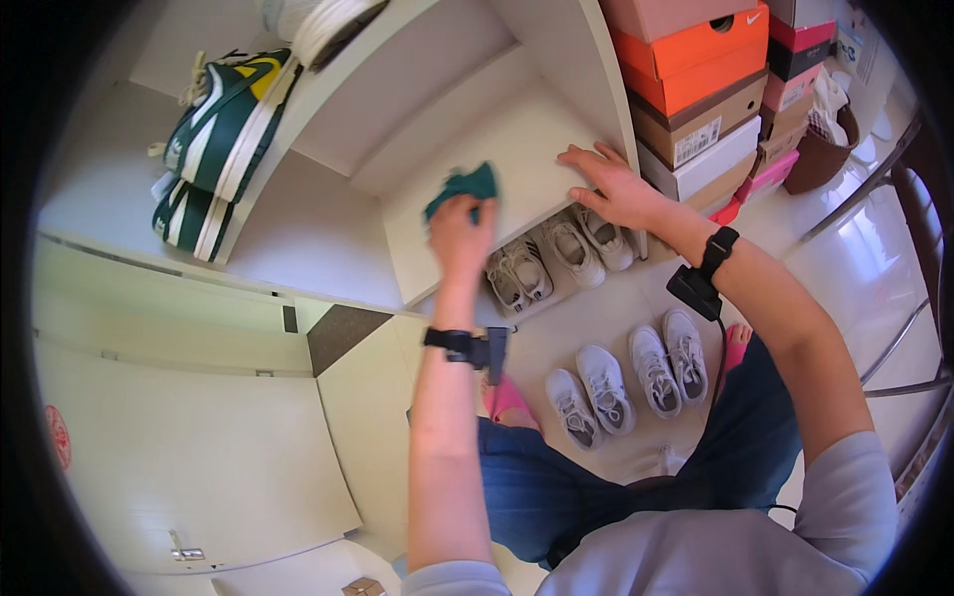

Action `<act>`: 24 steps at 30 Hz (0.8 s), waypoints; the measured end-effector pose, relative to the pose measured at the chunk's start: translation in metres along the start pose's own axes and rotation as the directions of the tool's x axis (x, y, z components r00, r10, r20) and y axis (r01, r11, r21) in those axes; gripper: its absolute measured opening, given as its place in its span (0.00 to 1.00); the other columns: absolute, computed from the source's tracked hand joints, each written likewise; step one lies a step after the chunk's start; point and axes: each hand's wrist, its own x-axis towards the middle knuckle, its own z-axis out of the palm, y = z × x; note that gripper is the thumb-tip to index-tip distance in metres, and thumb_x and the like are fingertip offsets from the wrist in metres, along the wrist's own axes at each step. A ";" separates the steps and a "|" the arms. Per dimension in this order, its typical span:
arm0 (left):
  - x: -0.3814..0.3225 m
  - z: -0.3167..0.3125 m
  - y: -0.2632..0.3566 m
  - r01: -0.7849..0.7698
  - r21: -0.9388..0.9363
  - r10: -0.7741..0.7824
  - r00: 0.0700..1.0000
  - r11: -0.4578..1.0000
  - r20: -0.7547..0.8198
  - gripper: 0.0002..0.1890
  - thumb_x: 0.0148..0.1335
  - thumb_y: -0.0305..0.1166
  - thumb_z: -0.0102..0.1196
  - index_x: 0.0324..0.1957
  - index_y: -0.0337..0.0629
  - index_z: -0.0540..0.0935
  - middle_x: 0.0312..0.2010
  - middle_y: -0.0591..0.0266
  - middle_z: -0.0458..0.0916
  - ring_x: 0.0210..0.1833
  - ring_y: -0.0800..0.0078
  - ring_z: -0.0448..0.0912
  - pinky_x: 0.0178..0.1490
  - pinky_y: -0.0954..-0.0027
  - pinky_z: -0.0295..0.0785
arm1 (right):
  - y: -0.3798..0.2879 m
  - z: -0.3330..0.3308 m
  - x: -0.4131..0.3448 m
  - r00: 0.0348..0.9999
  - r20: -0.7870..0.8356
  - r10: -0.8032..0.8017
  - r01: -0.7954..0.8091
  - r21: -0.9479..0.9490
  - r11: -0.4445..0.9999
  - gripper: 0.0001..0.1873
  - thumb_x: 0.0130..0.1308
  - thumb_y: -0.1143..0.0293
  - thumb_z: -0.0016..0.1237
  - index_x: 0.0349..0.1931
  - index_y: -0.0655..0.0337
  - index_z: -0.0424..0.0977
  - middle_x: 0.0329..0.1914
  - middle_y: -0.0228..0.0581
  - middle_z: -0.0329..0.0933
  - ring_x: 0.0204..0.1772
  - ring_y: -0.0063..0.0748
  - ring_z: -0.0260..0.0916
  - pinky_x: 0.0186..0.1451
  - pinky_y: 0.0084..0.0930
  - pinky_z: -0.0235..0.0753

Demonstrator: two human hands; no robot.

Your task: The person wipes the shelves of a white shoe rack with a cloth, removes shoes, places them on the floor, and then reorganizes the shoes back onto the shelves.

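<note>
My left hand grips a dark green cloth and presses it on the white shelf board of a shoe cabinet. Both hand and cloth look slightly blurred. Farther right, my right hand rests on the same board near the cabinet's side panel, fingers spread and holding nothing. Below the board stand white shoes with dark stripes and a plain white pair. Green, white and yellow sneakers are stacked in the compartment to the left.
Shoe boxes, among them an orange Nike box, are stacked right of the cabinet. Two pairs of white sneakers stand on the tiled floor between my feet. A brown basket and a metal-legged chair are at far right. A white door lies left.
</note>
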 end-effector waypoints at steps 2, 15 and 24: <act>-0.002 0.017 0.058 -0.157 -0.055 0.156 0.987 0.986 -0.037 0.15 0.52 0.47 0.62 0.29 0.47 0.82 0.39 0.61 0.81 0.48 0.54 0.76 0.47 0.53 0.72 | 0.003 -0.003 -0.001 0.996 -0.090 0.022 -0.016 0.077 0.997 0.25 0.68 0.67 0.45 0.63 0.63 0.59 0.65 0.56 0.61 0.72 0.52 0.54 0.74 0.42 0.50; -0.063 -0.030 -0.010 -0.303 0.051 0.304 0.952 0.951 -0.014 0.20 0.40 0.23 0.66 0.36 0.48 0.73 0.52 0.59 0.78 0.58 0.55 0.72 0.58 0.56 0.65 | -0.027 -0.032 -0.039 0.984 -0.145 0.102 -0.112 -0.061 0.992 0.20 0.61 0.69 0.51 0.53 0.61 0.67 0.61 0.53 0.64 0.59 0.55 0.66 0.60 0.39 0.68; -0.027 -0.057 -0.043 0.434 -0.747 -0.367 0.890 0.504 0.269 0.15 0.51 0.24 0.61 0.43 0.43 0.78 0.40 0.57 0.80 0.40 0.67 0.79 0.43 0.69 0.75 | -0.067 -0.062 -0.020 0.885 -0.465 0.009 -0.036 -0.049 0.998 0.13 0.57 0.79 0.48 0.44 0.64 0.72 0.53 0.49 0.70 0.56 0.53 0.66 0.59 0.39 0.68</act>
